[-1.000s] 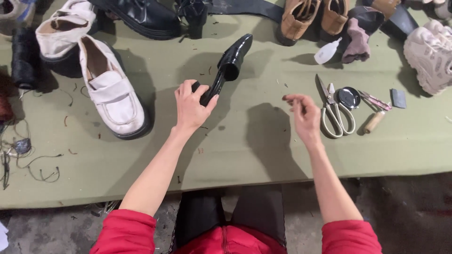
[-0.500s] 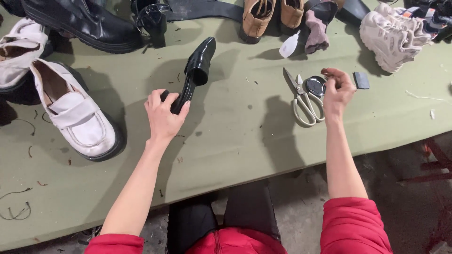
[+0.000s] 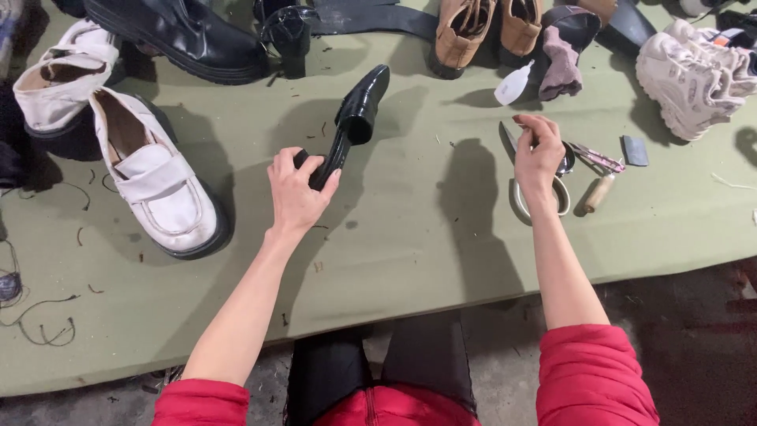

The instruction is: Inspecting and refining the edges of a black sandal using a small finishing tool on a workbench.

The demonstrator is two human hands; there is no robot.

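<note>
The left hand (image 3: 296, 189) is wrapped around the near end of a glossy black high-heeled shoe (image 3: 351, 126), fingers curled over it and thumb along the side, holding it just above the green worktop (image 3: 394, 252). The shoe's long axis runs from the hand up and to the right, away from the person, with the far end raised and tilted; which end is toe and which is heel is hard to tell under the fingers. The right hand (image 3: 538, 154) hovers over a pair of scissors (image 3: 524, 185), its fingers drawn together at the tips as if pinching something too small to make out; it covers much of the scissors' handles. Just beside it lie a small round dark tin (image 3: 566, 158), partly hidden by the hand so its contents cannot be seen, a wooden-handled tool (image 3: 598, 193) and a small dark flat block (image 3: 635, 150). Farther out, a white strapped shoe (image 3: 162, 189) sits to the left with its opening empty, a black boot (image 3: 185, 35) and tan shoes (image 3: 477, 28) are cut off by the top edge, and a chunky pale sneaker (image 3: 682, 71) rests at the far right. A small white bottle (image 3: 512, 85) lies near the tan shoes.
</note>
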